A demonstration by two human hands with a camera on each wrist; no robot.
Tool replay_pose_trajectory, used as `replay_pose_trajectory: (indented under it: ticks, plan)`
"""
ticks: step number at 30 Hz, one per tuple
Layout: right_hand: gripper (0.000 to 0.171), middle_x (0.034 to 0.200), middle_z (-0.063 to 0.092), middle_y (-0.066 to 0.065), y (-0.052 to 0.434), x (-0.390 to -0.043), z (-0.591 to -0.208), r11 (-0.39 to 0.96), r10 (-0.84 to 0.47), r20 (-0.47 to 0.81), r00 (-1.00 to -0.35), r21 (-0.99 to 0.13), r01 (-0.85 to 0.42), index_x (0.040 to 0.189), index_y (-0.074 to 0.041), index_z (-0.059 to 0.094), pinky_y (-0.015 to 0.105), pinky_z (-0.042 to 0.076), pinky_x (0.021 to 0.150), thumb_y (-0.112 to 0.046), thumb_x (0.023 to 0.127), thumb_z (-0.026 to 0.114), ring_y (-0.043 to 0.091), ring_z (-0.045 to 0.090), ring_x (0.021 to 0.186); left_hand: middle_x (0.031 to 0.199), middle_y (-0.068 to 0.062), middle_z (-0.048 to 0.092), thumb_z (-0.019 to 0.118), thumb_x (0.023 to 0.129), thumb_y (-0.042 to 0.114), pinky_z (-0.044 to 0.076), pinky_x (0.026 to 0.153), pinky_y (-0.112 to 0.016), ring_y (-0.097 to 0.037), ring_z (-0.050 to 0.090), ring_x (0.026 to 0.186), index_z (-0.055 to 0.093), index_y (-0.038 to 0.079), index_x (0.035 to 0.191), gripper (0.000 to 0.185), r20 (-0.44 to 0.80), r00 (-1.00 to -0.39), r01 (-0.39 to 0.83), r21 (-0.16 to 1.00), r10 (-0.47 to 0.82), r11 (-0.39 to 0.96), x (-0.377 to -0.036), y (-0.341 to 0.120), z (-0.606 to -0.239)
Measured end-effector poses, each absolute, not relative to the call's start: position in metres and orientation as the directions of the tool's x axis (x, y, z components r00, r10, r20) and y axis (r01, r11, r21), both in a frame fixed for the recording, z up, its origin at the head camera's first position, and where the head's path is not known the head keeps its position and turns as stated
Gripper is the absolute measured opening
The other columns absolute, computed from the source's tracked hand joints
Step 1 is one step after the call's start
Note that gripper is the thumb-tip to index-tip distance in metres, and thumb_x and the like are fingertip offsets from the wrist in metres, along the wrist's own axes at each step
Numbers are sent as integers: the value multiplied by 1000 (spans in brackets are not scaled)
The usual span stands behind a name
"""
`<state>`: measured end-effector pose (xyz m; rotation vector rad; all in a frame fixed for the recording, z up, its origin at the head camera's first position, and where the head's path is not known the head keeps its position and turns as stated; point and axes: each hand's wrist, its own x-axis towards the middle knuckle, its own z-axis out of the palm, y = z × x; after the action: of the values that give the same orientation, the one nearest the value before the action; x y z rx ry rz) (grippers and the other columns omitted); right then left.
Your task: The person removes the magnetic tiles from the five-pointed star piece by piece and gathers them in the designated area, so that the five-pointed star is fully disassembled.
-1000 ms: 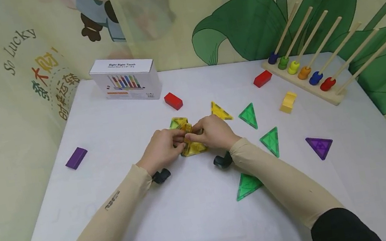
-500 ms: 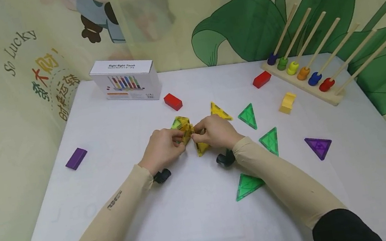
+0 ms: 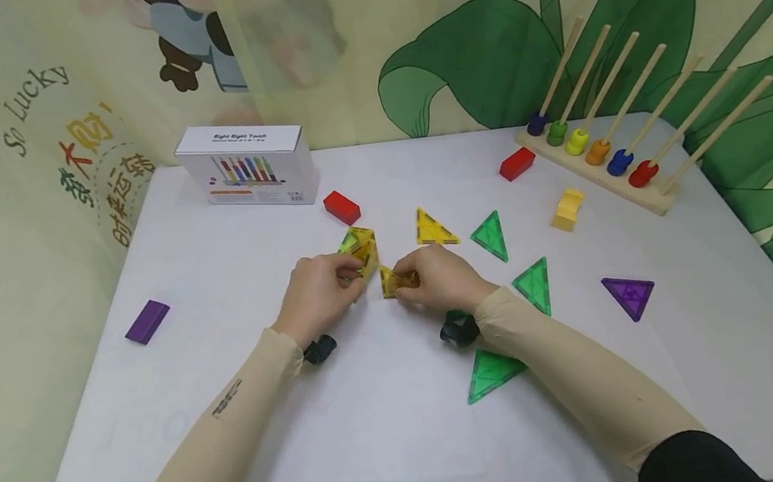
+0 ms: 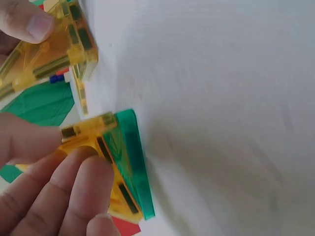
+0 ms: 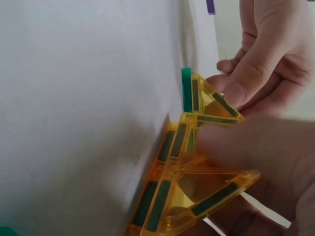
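My left hand (image 3: 318, 296) grips a small cluster of yellow magnetic tiles (image 3: 367, 251) with a green triangular tile (image 4: 133, 162) along its base, standing close to the white table. Just to the right, my right hand (image 3: 444, 277) pinches yellow triangular magnetic tiles (image 3: 389, 281) between thumb and fingers. In the right wrist view, two yellow frames (image 5: 160, 211) lie against each other in that grip. A gap shows between the two hands' pieces in the head view. Behind the right hand a loose yellow triangular tile (image 3: 433, 228) lies flat.
Green triangular tiles (image 3: 489, 237) and a purple one (image 3: 630, 295) lie to the right. Red blocks (image 3: 342, 208), a yellow block (image 3: 567, 210) and a purple block (image 3: 147, 322) are spread about. A white box (image 3: 249, 166) and a wooden peg rack (image 3: 591, 171) with beads stand at the back.
My right hand has drawn right, taking yellow tiles away from the cluster that my left hand holds. The left hand stays nearly in place, and the head view has shifted slightly.
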<state>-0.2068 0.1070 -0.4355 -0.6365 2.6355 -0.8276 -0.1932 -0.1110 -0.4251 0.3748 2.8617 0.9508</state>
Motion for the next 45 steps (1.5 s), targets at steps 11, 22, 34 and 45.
replay_pose_trajectory:
  ticks: [11,22,34,45]
  plan:
    - [10,93,77,1,110,-197,-439,670,-531,-102,-841,-659,-342,102,-12,81,24,49,69,-18,94,78,13,59,78,80,3,74,76,93,17,48,63,-22,-5,57,62,74,9,113,22,82,-881,418,596,467,685,-178,-113,-431]
    - [24,99,76,1,122,-199,-436,616,-613,-186,-767,-721,-317,114,-10,78,25,52,71,-17,91,77,14,60,81,71,1,76,66,101,46,41,60,-25,-10,64,66,77,18,100,30,-82,-901,207,781,425,589,-172,-103,-431]
    - [29,100,69,6,126,-210,-434,671,-518,-209,-829,-701,-242,123,-11,74,25,50,69,-11,94,73,19,57,81,84,-1,81,74,94,25,51,67,-25,-8,72,72,78,15,99,12,-132,-918,120,806,373,579,-170,-106,-430]
    - [18,110,73,4,130,-215,-439,688,-513,-216,-830,-682,-248,113,-13,77,32,51,86,-19,96,73,21,60,96,93,-5,80,77,91,16,50,65,-25,-12,70,74,72,9,116,27,-177,-919,67,810,352,583,-173,-117,-427]
